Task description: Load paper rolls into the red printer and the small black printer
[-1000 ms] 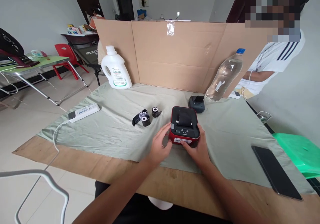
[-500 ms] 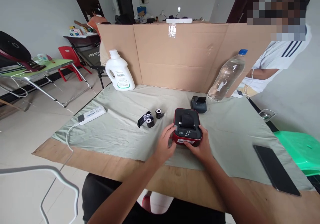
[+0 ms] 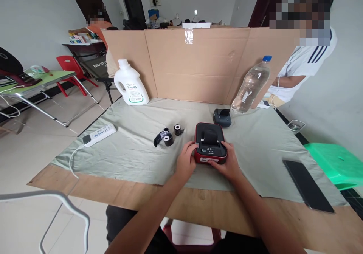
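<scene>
A small black and red label printer (image 3: 210, 150) rests on the grey-green cloth in front of me. At its left side my left hand (image 3: 186, 159) grips the casing, fingertips bent over the upper edge. My right hand (image 3: 229, 160) holds the right side, with the thumb along the front near a white sticker. Just behind it stands a smaller dark device (image 3: 222, 118). To the left of the printer lie black ribbon rolls: one roll (image 3: 177, 130) by itself, and others (image 3: 168, 140) together with a loose black strip.
A white detergent bottle (image 3: 131, 85) and a clear water bottle (image 3: 252, 85) stand before a cardboard screen (image 3: 193, 65). A power strip (image 3: 99, 135) lies left, a phone (image 3: 307, 184) right. A person in a white shirt (image 3: 309, 61) is behind the screen's right end.
The view has shifted slightly, so the scene sits a little further left. Both hands keep their hold on the label printer, which stays in about the same place on the cloth.
</scene>
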A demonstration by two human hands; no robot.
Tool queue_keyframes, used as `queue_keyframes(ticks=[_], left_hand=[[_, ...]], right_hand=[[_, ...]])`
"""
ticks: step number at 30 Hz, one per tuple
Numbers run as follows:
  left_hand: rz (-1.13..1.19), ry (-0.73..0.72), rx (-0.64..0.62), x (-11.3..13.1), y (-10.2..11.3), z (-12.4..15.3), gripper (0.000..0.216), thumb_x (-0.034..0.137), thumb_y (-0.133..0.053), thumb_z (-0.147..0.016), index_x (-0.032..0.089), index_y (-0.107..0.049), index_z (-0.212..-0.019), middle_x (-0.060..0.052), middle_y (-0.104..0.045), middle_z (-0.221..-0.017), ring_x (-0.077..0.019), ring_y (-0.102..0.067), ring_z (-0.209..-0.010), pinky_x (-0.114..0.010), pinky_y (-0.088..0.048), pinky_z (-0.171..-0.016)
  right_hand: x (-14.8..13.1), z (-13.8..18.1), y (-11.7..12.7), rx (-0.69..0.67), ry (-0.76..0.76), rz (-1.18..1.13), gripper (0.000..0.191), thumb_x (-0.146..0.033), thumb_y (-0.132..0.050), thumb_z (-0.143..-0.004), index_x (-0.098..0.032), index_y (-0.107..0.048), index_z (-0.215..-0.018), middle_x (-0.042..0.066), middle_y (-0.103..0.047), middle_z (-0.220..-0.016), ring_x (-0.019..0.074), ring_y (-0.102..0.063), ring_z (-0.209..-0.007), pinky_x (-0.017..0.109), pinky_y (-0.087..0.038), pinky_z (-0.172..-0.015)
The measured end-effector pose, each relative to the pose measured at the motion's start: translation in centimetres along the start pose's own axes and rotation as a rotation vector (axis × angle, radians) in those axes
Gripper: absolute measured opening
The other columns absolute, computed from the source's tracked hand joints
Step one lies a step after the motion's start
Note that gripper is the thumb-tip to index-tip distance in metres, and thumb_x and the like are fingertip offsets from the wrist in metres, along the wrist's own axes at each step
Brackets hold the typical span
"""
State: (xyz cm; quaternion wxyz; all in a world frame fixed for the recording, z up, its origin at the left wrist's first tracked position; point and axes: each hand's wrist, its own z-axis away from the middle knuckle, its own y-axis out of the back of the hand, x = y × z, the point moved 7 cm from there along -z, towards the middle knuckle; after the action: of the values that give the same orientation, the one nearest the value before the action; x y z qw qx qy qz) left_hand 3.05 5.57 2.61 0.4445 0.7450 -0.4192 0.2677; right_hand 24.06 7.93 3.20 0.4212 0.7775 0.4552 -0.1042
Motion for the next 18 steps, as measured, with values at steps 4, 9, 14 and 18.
queue_keyframes(ticks=[4,9,14,18], left_hand=[[-0.038,0.005,0.012,0.04,0.12,-0.33,0.064,-0.008,-0.038,-0.074,0.024,-0.064,-0.123,-0.007,-0.064,-0.138,-0.0206,-0.064,-0.126,-0.032,-0.058,-0.095],[-0.103,-0.018,0.018,0.00,0.18,-0.40,0.064,-0.008,-0.039,-0.075,0.025,-0.064,-0.123,-0.006,-0.064,-0.139,-0.0204,-0.064,-0.128,-0.034,-0.055,-0.106],[-0.097,-0.080,0.011,0.04,0.18,-0.18,0.064,-0.006,-0.040,-0.075,0.023,-0.062,-0.128,-0.009,-0.062,-0.139,-0.0213,-0.063,-0.127,-0.037,-0.056,-0.106],[-0.078,-0.120,0.038,0.20,0.37,-0.01,0.062,-0.005,-0.041,-0.077,0.023,-0.061,-0.129,-0.010,-0.061,-0.138,-0.0212,-0.063,-0.127,-0.036,-0.057,-0.103]], right_hand=[[-0.25,-0.09,0.04,0.009,0.000,-0.010,0.089,-0.050,-0.085,-0.078,-0.025,-0.038,-0.148,0.014,-0.051,-0.129,0.0353,-0.057,-0.120,0.060,-0.052,-0.102],[-0.35,-0.12,0.00,0.015,0.013,-0.013,0.089,-0.050,-0.085,-0.079,-0.025,-0.037,-0.149,0.015,-0.051,-0.130,0.0348,-0.057,-0.120,0.061,-0.052,-0.102],[-0.04,-0.13,-0.13,-0.015,-0.019,-0.003,0.091,-0.052,-0.084,-0.079,-0.025,-0.035,-0.151,0.015,-0.050,-0.131,0.0346,-0.058,-0.121,0.060,-0.052,-0.104],[0.04,-0.16,-0.17,-0.029,-0.031,0.001,0.093,-0.053,-0.084,-0.079,-0.026,-0.034,-0.152,0.015,-0.051,-0.134,0.0347,-0.057,-0.123,0.060,-0.051,-0.106]])
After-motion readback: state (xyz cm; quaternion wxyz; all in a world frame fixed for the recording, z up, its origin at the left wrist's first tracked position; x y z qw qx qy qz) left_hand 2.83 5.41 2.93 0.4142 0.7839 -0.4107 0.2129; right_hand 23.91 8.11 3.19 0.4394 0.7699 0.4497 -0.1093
